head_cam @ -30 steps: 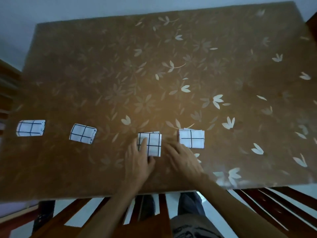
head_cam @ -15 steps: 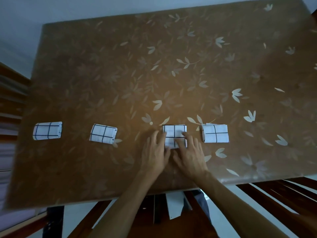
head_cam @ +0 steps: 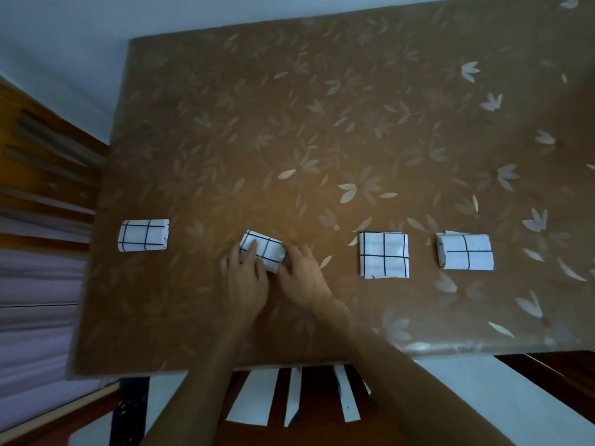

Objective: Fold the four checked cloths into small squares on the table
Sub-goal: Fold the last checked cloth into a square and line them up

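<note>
4 folded checked cloths sat in a row across the lower middle of the frame on the worktop (head_cam: 322, 123): leftmost cloth (head_cam: 143, 235), 2nd cloth (head_cam: 269, 251), 3rd cloth (head_cam: 384, 255), rightmost cloth (head_cam: 467, 252). The left hand (head_cam: 246, 278) pressed flat fingers on the tilted 2nd cloth. The right hand (head_cam: 302, 275) touched its right edge, but its grasp could not be told.

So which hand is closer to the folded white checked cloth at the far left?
Left. The left hand sits to the right of the far-left folded white checked cloth, on the neighbouring cloth; the right hand is farther right, at that neighbour's other end.
</note>
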`<state>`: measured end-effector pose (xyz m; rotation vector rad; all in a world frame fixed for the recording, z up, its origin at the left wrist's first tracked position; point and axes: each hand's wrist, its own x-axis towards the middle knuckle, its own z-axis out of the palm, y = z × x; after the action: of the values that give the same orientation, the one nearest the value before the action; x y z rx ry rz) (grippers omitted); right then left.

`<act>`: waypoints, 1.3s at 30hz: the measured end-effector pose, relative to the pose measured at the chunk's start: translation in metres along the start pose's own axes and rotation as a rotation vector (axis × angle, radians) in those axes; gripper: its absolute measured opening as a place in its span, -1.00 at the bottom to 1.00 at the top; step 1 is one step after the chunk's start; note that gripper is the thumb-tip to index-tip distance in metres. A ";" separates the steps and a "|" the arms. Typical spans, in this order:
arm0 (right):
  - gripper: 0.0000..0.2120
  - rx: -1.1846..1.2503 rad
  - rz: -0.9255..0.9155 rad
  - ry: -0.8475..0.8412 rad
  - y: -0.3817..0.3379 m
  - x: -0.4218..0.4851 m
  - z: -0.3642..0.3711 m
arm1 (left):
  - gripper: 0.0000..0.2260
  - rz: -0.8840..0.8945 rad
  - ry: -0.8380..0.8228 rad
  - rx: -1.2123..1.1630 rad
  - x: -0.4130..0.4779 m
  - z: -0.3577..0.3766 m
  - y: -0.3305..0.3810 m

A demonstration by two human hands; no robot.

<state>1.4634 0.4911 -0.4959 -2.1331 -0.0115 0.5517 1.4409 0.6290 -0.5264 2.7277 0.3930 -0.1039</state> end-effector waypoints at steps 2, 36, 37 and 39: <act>-0.57 -0.046 0.040 0.054 0.008 -0.009 -0.010 | -0.62 0.035 -0.003 0.018 -0.013 0.002 0.018; -0.47 -0.812 -0.616 -0.294 -0.128 0.097 0.150 | -0.59 -0.294 0.205 -0.008 0.085 -0.079 -0.190; -0.47 -0.814 -0.617 -0.300 -0.127 0.099 0.153 | -0.59 -0.275 0.212 -0.017 0.084 -0.077 -0.191; -0.48 -0.820 -0.616 -0.302 -0.124 0.099 0.154 | -0.59 -0.228 0.230 -0.022 0.081 -0.075 -0.191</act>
<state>1.5166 0.7053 -0.5127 -2.5948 -1.1994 0.5329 1.4651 0.8479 -0.5364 2.6713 0.7643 0.1539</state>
